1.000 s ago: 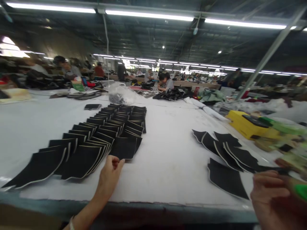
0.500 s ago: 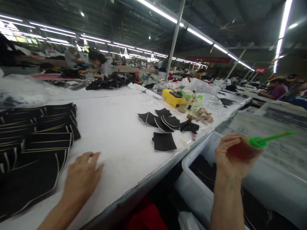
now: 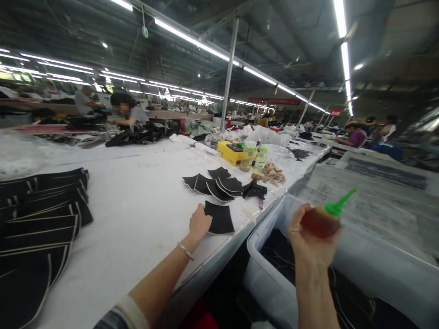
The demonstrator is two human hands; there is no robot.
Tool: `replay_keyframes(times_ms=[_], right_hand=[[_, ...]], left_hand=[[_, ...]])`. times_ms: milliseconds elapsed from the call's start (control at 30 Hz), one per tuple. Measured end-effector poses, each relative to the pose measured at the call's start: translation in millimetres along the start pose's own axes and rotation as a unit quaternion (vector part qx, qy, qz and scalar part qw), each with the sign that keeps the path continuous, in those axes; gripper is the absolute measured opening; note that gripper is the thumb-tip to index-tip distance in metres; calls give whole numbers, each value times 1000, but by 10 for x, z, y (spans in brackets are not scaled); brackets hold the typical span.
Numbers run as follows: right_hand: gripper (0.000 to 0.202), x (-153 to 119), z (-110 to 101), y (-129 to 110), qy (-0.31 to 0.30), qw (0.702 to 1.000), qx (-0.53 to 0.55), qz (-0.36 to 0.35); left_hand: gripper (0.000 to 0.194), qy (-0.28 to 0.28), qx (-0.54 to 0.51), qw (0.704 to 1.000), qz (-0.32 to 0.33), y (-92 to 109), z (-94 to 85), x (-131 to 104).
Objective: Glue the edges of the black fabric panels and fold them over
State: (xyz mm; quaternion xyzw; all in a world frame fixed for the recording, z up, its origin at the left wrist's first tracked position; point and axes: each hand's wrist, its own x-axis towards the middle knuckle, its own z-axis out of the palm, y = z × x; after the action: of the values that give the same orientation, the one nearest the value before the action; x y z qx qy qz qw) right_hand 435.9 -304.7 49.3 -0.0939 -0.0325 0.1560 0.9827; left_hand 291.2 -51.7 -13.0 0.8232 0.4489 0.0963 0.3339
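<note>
"Where was the left hand [image 3: 200, 223]?"

"Down by the worktop [image 3: 137, 219], at the left edge of a lone black piece [image 3: 220, 219]. That piece lay flat, close to the worktop's right side. The fingers were bent and touching it, but with the tips hidden I couldn't tell whether they had pinched it."

"And the right hand [image 3: 313, 242]?"

"Its fingers were wrapped round a squeeze bottle [image 3: 320, 223] of reddish-brown liquid, held up off the worktop's right side, above a pale tub [image 3: 253, 246] with dark material [image 3: 279, 246] in it. The bottle leaned, its green nozzle [image 3: 343, 201] pointing up and right."

"What was around the piece?"

"Just beyond it, a fan [image 3: 219, 183] of overlapping black pieces, with a crumpled black cloth [image 3: 255, 188] at its right end. Farther off stood a yellow box [image 3: 229, 153], a jar [image 3: 247, 157] and a capped bottle [image 3: 260, 160], with a rag [image 3: 273, 173] beside that."

"Anything on the left?"

"Near left, rows [image 3: 34, 237] of black pieces with pale edges, well apart from either hand."
</note>
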Motion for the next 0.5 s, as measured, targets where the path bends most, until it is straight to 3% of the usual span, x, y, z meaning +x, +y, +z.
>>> replay_keyframes(times_ms=[100, 200, 300, 400, 433, 500], right_hand=[[52, -10, -106, 77, -4, 999, -51, -3], [51, -77, -181, 289, 15, 994, -103, 31], [43, -212, -220, 617, 18, 983, -157, 98], [33, -386, -230, 974, -7, 970, -193, 147], [31, -442, -230, 1080, -17, 965, -203, 164], [31, -537, -226, 1258, -37, 953, -225, 200]], left_hand=[[32, -21, 34, 999, 36, -486, -378, -91], [34, 20, 119, 993, 7, -1023, -848, -330], [43, 80, 204, 975, -21, -1316, -1160, -700], [46, 173, 301, 937, -19, -1305, -1174, -994], [46, 176, 303, 936, -17, -1267, -1126, -1044], [45, 117, 254, 960, -22, -1188, -1005, -1079]])
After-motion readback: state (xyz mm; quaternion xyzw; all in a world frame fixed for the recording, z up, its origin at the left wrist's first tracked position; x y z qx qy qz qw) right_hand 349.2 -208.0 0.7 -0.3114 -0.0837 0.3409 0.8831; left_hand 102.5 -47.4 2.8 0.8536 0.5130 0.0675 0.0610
